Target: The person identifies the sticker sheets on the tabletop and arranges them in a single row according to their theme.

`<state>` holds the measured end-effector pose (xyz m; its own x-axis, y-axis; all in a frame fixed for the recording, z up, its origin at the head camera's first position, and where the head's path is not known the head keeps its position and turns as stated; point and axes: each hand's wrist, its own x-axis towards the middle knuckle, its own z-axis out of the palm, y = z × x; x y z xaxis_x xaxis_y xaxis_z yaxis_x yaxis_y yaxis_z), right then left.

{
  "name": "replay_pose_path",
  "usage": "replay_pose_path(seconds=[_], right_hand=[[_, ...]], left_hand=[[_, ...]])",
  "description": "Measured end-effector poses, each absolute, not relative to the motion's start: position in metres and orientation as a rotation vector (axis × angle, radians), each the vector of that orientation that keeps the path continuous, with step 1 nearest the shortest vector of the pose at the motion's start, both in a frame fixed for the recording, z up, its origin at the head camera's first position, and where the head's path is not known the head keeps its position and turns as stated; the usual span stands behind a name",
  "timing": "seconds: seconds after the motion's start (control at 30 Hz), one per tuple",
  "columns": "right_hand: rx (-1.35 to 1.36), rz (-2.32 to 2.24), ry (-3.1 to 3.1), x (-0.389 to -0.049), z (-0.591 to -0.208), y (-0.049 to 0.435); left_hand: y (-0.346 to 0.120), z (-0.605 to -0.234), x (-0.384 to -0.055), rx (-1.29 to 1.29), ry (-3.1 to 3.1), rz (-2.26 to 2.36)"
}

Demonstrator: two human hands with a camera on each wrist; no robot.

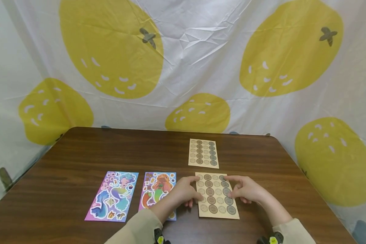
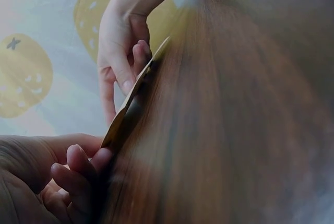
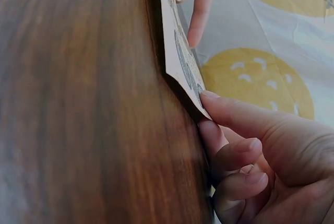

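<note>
A cream sticker sheet [image 1: 217, 198] printed with rows of round grey and brown seals lies before me, between both hands. My left hand [image 1: 183, 190] pinches its left edge. From the other side my right hand [image 1: 247, 189] pinches the right edge; in the right wrist view its thumb is on top of the sheet [image 3: 180, 59] and a finger is underneath. Edge-on in the left wrist view, the sheet [image 2: 130, 96] looks slightly raised from the table. The left forearm partly covers a mermaid sticker sheet [image 1: 158, 184] with an orange-haired figure.
Behind the held sheet lies a similar cream sheet of round stickers [image 1: 203, 154]. Another mermaid sheet [image 1: 119, 191], purple and blue, lies at the left. All are on a dark brown wooden table [image 1: 134, 149]. A white curtain with yellow fruit [image 1: 198, 112] hangs behind it.
</note>
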<state>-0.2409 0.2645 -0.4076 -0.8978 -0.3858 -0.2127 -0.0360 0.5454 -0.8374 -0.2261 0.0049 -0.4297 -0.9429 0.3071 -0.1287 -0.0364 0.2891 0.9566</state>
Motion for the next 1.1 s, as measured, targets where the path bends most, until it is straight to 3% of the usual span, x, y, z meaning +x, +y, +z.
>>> replay_pose_path(seconds=[1.1], right_hand=[[-0.360,-1.241,2.486,-0.2372,-0.4057,0.2612]], left_hand=[[0.0057,-0.4300,-0.2255,0.232,2.288,1.703]])
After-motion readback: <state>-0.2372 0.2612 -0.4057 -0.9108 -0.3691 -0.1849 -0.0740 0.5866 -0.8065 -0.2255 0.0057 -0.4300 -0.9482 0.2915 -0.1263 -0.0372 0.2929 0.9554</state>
